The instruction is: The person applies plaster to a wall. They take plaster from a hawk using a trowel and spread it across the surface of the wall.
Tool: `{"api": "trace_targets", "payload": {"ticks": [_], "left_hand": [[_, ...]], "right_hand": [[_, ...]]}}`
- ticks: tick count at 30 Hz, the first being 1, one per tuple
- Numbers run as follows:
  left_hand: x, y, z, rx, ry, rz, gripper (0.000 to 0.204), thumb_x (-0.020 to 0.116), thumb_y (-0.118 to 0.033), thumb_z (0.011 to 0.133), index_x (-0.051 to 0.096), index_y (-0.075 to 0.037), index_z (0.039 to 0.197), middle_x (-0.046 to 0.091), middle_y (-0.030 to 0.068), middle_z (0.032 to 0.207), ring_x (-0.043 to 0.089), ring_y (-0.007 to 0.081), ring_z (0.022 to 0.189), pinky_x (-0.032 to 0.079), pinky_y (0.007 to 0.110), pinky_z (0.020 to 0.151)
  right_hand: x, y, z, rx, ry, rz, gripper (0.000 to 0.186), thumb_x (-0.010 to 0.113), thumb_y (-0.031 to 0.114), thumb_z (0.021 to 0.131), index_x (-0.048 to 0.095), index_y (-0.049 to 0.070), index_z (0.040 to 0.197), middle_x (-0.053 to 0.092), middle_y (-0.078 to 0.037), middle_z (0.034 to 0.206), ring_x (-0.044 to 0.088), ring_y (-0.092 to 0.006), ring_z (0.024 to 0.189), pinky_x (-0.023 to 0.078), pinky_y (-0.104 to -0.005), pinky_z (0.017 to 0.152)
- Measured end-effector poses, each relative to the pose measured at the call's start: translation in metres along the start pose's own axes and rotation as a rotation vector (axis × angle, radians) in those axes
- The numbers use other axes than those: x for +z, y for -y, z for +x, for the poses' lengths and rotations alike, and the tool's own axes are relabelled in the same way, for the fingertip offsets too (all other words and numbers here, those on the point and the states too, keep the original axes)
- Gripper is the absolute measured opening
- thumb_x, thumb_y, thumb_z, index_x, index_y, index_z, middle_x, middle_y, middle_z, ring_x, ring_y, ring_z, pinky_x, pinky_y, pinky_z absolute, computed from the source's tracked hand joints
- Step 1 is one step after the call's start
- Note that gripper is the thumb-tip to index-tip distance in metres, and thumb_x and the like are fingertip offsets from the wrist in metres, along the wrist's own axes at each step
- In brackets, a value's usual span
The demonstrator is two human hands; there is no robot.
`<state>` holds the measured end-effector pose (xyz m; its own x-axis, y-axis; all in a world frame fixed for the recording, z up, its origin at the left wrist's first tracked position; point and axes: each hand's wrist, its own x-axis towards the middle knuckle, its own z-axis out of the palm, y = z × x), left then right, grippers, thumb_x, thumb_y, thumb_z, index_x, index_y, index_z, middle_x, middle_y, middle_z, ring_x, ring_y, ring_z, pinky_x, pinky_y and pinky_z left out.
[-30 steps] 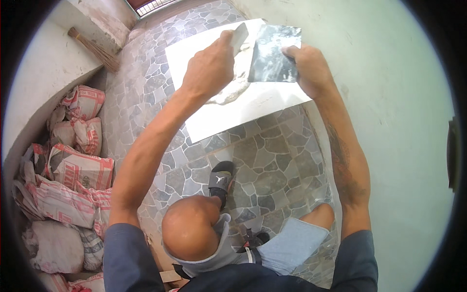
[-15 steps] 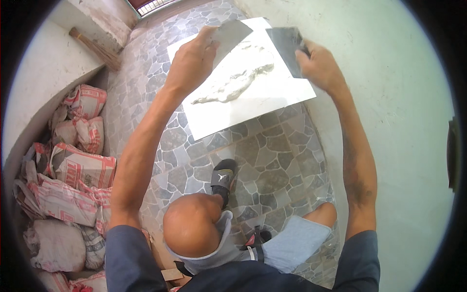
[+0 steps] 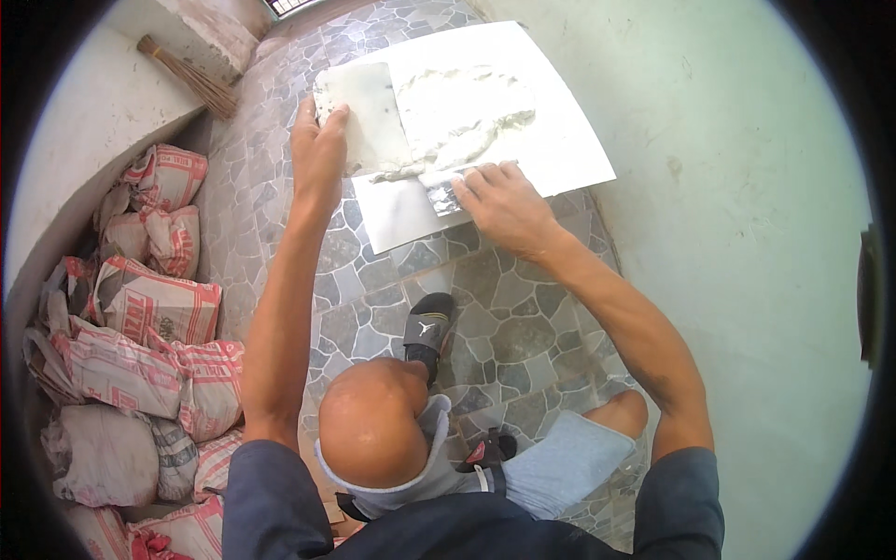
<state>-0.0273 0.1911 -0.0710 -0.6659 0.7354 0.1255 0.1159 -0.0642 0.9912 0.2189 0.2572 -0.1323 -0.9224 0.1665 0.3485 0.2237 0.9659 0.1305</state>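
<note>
The left hand grips a flat plate by its edge; the right hand clasps a shiny scraper, fingers bent over it

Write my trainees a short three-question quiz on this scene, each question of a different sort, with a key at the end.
1. Multiple choice: What does the left hand hold?
A) a paint roller
B) a flat rectangular plate
C) a bucket

2. True or false: The red-and-white sacks lie on the left side of the picture.

3. Fill in: The white paste lies in a ragged patch on a white ____.

Key: 1. B; 2. true; 3. board
</note>
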Motion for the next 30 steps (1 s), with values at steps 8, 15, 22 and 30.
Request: {"api": "trace_targets", "payload": {"ticks": [8, 15, 22, 30], "left_hand": [[-0.015, 0.008, -0.011, -0.202, -0.024, -0.147, 0.038, 0.049, -0.007, 0.098, 0.044, 0.009, 0.131, 0.060, 0.0182, 0.115, 0.066, 0.0211, 0.095, 0.056, 0.033, 0.079], [-0.005, 0.012, -0.020, -0.256, -0.068, -0.246, 0.033, 0.050, -0.006, 0.096, 0.046, 0.009, 0.125, 0.062, 0.0175, 0.109, 0.065, 0.0196, 0.089, 0.056, 0.032, 0.072], [-0.010, 0.016, -0.029, -0.284, -0.063, -0.221, 0.031, 0.049, -0.005, 0.096, 0.047, 0.008, 0.124, 0.061, 0.0164, 0.107, 0.065, 0.0195, 0.088, 0.055, 0.031, 0.070], [-0.004, 0.020, -0.038, -0.291, -0.021, -0.235, 0.034, 0.048, -0.007, 0.098, 0.044, 0.010, 0.127, 0.060, 0.0188, 0.112, 0.066, 0.0219, 0.094, 0.057, 0.033, 0.079]], "right_hand": [[-0.021, -0.028, 0.002, -0.085, 0.284, 0.122, 0.031, 0.059, 0.006, 0.083, 0.064, 0.006, 0.113, 0.065, -0.007, 0.107, 0.060, -0.0237, 0.105, 0.046, -0.0398, 0.090], [-0.046, -0.065, 0.006, 0.232, 0.172, 0.360, 0.039, 0.058, -0.002, 0.082, 0.065, 0.008, 0.119, 0.065, -0.011, 0.114, 0.060, -0.0278, 0.109, 0.048, -0.0399, 0.092], [0.001, -0.032, -0.020, -0.019, 0.105, -0.099, 0.029, 0.057, 0.013, 0.088, 0.062, 0.003, 0.115, 0.063, -0.010, 0.103, 0.060, -0.0241, 0.102, 0.045, -0.0403, 0.086], [-0.009, -0.044, -0.018, 0.028, 0.217, -0.120, 0.027, 0.058, 0.011, 0.087, 0.064, 0.004, 0.112, 0.063, -0.009, 0.105, 0.059, -0.0244, 0.103, 0.046, -0.0418, 0.085]]}}
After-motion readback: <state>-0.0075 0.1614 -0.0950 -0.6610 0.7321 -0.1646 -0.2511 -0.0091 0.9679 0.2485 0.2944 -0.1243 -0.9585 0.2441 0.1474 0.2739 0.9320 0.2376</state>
